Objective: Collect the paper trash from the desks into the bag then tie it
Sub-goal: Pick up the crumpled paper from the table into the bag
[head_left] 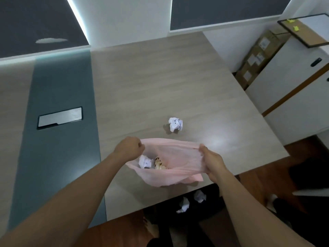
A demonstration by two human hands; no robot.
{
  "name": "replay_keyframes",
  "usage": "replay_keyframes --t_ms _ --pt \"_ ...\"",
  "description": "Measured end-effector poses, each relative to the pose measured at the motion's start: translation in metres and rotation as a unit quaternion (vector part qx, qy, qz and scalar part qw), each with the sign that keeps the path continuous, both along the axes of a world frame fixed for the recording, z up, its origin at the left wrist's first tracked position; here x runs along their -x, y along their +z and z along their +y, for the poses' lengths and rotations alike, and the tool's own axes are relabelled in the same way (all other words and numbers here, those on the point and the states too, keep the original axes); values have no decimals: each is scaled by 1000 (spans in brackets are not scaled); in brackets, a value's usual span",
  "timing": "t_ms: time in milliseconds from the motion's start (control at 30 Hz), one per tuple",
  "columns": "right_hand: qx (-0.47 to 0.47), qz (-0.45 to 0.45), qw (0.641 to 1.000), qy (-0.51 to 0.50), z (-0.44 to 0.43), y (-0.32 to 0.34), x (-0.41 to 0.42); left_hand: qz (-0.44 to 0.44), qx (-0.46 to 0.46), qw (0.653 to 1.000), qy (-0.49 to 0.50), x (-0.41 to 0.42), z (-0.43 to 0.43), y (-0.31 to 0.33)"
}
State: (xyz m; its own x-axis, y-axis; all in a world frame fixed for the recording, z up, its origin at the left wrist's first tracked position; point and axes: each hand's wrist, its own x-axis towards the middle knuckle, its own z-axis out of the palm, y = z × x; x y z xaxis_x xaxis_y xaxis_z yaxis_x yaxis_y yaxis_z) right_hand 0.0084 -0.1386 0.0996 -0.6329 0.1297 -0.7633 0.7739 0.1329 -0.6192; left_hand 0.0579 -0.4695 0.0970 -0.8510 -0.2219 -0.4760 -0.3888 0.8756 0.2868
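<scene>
A pale wood-grain bench (169, 82) fills most of the view, with a grey-blue strip (57, 122) running along its left side that holds a rectangular grey metal hatch (60, 118). Both hands pinch the rim of a thin pink plastic bag (170, 168) and hold its mouth stretched wide above the near edge: the left hand (130, 147) is fisted on one side, the right hand (212, 162) grips the other. Crumpled paper lies inside. A crumpled white paper ball (175, 124) sits on the bench just beyond the bag. More white paper scraps (193, 200) lie on the dark floor below. Brown cardboard boxes (258, 57) stand beside a white cabinet (292, 90) at right.
</scene>
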Motion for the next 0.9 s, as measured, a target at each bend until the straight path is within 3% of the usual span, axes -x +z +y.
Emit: replay_keyframes --t_ms 100,233,433,600,700,767,900 --pt "15 0 1000 3 1 -3 12 71 -80 992 73 36 14 -5" --pt "21 0 1000 14 9 -6 32 143 -115 978 100 93 45 -21" --pt "-10 -25 998 57 30 -16 56 97 -158 980 76 161 96 -79" --pt "-4 -49 996 68 40 -19 68 74 -83 994 3 165 127 -102" --pt "20 -61 997 51 40 -20 71 101 -106 988 53 155 130 -107" --pt "42 -62 997 24 35 -17 71 164 -179 961 135 147 124 -100" --pt "64 -54 996 -20 19 -1 62 280 -306 866 279 116 108 -42"
